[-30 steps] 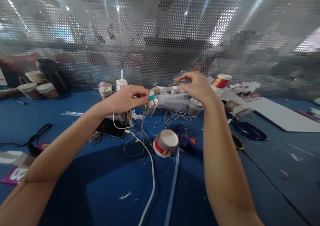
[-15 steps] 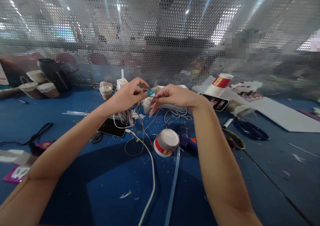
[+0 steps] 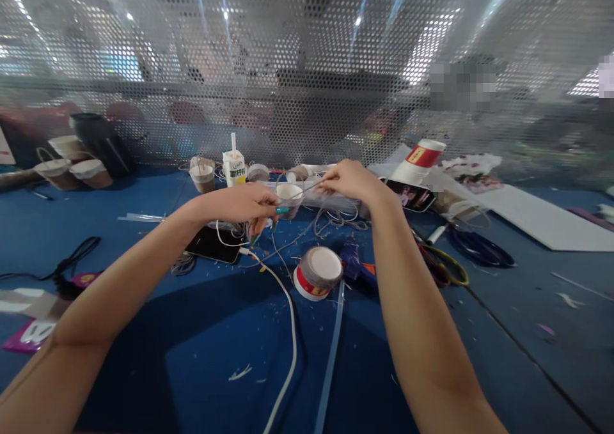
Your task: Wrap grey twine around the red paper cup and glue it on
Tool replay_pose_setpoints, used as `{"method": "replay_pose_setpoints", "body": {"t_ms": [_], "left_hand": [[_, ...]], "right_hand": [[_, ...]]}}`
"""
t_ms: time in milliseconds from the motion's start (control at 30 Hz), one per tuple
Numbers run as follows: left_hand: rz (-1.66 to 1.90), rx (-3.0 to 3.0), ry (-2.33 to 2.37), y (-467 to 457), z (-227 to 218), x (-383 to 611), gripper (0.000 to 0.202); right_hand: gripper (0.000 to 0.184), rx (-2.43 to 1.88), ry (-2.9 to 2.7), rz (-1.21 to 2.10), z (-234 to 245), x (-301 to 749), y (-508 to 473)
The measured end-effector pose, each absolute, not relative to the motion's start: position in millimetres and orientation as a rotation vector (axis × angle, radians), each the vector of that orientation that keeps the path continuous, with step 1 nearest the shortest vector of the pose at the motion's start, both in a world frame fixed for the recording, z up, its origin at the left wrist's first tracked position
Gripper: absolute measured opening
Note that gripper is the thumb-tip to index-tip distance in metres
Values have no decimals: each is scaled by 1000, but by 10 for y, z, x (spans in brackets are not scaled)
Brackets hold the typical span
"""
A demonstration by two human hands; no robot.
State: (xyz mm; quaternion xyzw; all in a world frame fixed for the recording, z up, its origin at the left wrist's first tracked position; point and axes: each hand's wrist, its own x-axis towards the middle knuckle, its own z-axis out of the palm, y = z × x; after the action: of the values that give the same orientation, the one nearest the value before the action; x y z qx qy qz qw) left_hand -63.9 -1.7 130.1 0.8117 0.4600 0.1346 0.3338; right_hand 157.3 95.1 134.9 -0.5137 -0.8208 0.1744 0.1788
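Both your forearms stretch out over the blue tabletop (image 3: 201, 357), which is littered with pale scraps; between them a white cable (image 3: 291, 332) curves toward you, and a clear strip (image 3: 330, 351) lies straight beside it. Just beyond, a paper cup (image 3: 318, 273) with a red band lies on its side, open mouth facing you; a blue glue gun (image 3: 355, 268) sits just to its right, and a dark phone (image 3: 211, 244) lies flat to its left.

Above the phone, your left hand (image 3: 240, 202) is curled, its fingers pressed together at the side of a small cup (image 3: 289, 196) with a white rim, held off the table near the middle of the scene; a teal tip shows at the fingertips, and whether it is a nail or a clip cannot be told. Your right hand (image 3: 352, 179), just beside the cup and slightly higher, pinches a thin wire (image 3: 309, 189) between thumb and forefinger; the wire runs across to the cup's rim, above a tangle of loose wires (image 3: 336, 220) on the table.

Farther back stand a milk carton (image 3: 233, 165) with a straw and a tilted red-and-white cup (image 3: 418, 159); a second phone (image 3: 412, 196) lies near it, brown cups (image 3: 71, 165) cluster far left, and a perforated metal screen (image 3: 307, 69) closes the view.
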Motion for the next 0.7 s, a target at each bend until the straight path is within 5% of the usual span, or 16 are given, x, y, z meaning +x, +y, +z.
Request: {"method": "replay_pose_setpoints", "body": {"t_ms": [100, 267, 367, 600, 700], "left_hand": [[358, 2129, 1226, -8, 1284, -636, 21], [475, 2151, 1269, 59, 1209, -600, 27], [533, 2054, 1233, 71, 1185, -567, 32], [620, 1886, 1081, 23, 1176, -487, 30], [625, 1805, 1021, 45, 1139, -479, 12]], "right_hand": [[7, -1509, -2472, 578, 1337, 1650, 994], [61, -1463, -2658, 582, 1419, 1625, 833], [72, -1238, -2720, 713, 1451, 1457, 673], [2, -1093, -2617, 1172, 1446, 1266, 584], [14, -1256, -2564, 1119, 1470, 1429, 657]]}}
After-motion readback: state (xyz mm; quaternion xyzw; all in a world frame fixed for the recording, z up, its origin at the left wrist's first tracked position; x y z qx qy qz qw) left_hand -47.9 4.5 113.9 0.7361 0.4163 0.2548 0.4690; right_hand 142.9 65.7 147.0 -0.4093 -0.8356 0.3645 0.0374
